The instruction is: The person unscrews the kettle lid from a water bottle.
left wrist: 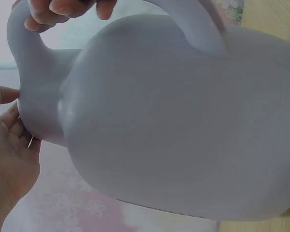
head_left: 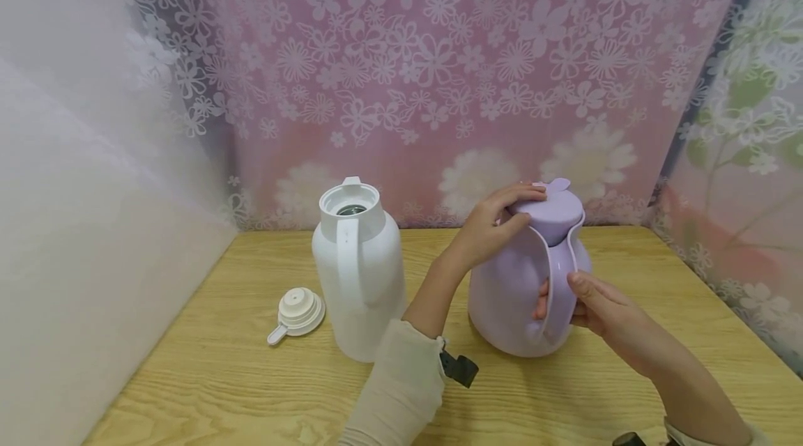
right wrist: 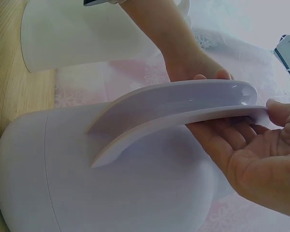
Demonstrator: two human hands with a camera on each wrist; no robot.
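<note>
Some right fingers [head_left: 542, 298] half hidden, curled round handle [head_left: 561, 289] of lilac jug [head_left: 502, 306]; left fingers [head_left: 521, 193] gripping part-covered lid [head_left: 557, 209].

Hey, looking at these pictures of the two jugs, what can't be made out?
Inside of the purple jug: head view, covered by its lid.
Lower inside of the white jug: head view, hidden by its own walls.
Face-down side of the loose white stopper: head view, hidden by the stopper itself.
Most of the right hand: left wrist view, cut off by the top edge.
</note>
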